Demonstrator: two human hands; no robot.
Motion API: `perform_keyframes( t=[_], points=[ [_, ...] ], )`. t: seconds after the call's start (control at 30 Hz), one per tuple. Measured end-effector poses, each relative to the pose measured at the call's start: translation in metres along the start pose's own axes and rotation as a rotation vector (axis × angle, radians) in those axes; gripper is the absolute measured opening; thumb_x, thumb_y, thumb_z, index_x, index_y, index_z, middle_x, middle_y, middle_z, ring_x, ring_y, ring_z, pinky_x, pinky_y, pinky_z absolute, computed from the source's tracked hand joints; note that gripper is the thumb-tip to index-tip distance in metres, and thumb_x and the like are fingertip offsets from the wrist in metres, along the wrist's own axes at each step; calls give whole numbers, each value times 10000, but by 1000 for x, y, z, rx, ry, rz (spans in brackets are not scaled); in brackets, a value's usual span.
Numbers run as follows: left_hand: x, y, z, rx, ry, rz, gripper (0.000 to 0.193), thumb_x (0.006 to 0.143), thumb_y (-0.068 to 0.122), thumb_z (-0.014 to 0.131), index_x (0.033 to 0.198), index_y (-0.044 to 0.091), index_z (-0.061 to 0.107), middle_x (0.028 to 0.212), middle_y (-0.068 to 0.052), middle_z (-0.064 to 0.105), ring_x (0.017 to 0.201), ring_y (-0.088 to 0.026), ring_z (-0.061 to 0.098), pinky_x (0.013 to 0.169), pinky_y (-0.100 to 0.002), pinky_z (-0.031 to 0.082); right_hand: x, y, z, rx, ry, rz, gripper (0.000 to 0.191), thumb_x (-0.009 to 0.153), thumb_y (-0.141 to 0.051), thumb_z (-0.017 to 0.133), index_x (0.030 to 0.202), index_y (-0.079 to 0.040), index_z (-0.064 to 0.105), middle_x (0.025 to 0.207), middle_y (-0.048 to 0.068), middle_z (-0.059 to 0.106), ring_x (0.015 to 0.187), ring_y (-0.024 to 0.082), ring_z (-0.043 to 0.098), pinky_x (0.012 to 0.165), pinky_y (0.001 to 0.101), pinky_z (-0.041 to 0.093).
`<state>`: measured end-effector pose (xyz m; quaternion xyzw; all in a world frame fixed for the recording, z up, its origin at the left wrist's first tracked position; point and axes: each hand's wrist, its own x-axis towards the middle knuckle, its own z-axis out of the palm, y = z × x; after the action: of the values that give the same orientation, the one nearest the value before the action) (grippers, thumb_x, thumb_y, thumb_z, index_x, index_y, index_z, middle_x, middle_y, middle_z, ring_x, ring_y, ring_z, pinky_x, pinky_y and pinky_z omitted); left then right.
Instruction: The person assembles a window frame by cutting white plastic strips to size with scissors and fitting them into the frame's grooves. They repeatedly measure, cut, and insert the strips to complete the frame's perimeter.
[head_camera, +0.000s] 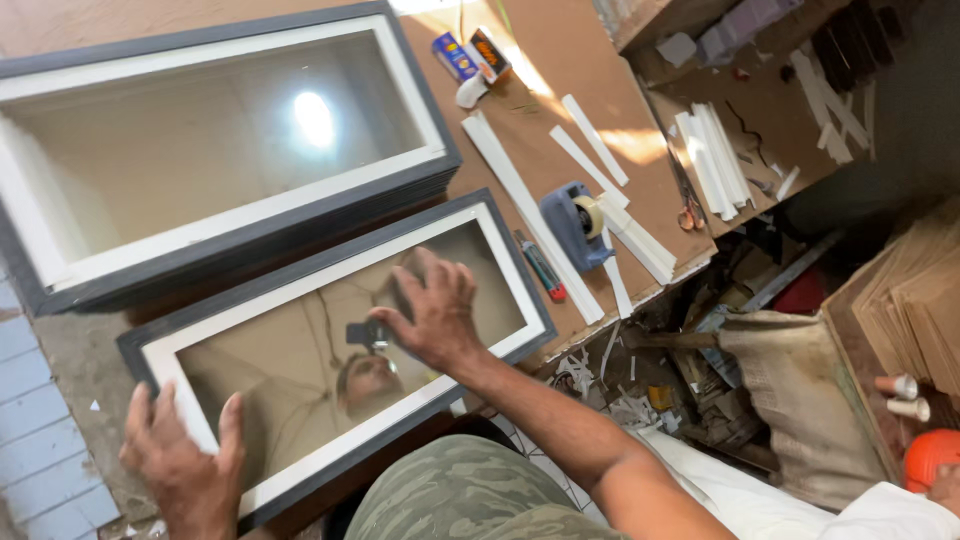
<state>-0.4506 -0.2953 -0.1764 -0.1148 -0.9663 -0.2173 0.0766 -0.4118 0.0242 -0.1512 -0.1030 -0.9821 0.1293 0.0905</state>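
Sunlight falls on the brown desk beyond the hand; grey tiled floor lies left, stacked cardboard sheets right.

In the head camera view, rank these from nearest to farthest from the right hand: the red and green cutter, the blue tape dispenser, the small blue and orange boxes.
From the right hand, which rests on the framed glass:
1. Red and green cutter, just to its right on the brown table.
2. Blue tape dispenser, right of the cutter.
3. Small blue and orange boxes, at the table's far end.

Blue and orange boxes on tabletop
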Motion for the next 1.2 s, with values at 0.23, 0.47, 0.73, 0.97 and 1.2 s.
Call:
perform_keyframes(
  t=[0.23, 0.47, 0.73, 0.97, 1.2],
  points=[
    [-64, -3, 35, -993, 163, -302, 588, 1069, 173, 643, 1494, -73, 320, 1471, -313, 508, 1388, -335, 580, 1217, -444, 464, -115, 154, -54, 187, 55, 423, 471, 922, -236, 740, 1318, 4, 652, 1121, 150, 619, 1078, 296, 582, 957, 444, 475],
    [-90, -28, -18, -599, -182, -689, 528, 990, 64, 731, 1496, -29, 609, 1088, -193, 742, 911, -199, 655, 778, -327, 513, -120, 189, -53, 775, -133, 668, 395, 875, -124, 755, 1256, -29, 708, 995, 81, 668, 839, 168, 629, 771, 335, 549],
    [-77, -66, -105, -445, -155, -368, 498, 899, -21, 694, 1384, -104, 615, 1187, -236, 717, 919, -253, 713, 918, -343, 548, -102, 172, -125, 1457, -78, 645, 490, 902, -68, 721, 1339, 112, 592, 1085, 134, 724, 954, 180, 667, 879, 328, 548],
    [61, -54, -110, -896, 49, -440, 544, 978, 0, 651, 1508, -56, 543, 1350, -182, 630, 1180, -224, 630, 1012, -333, 535, 32, 130, -114, 1153, -15, 407, 470, 943, -100, 666, 1396, 11, 604, 1171, 96, 699, 1051, 153, 661, 973, 289, 538],
    [207, -57, -55, -801, -14, -347, 466, 951, 85, 712, 1403, 4, 636, 1276, -74, 573, 1073, -161, 611, 960, -312, 537, 176, 95, -71, 940, 40, 217, 436, 988, -157, 701, 1387, 1, 631, 1153, 41, 633, 1027, 162, 607, 921, 304, 517]
  ],
)
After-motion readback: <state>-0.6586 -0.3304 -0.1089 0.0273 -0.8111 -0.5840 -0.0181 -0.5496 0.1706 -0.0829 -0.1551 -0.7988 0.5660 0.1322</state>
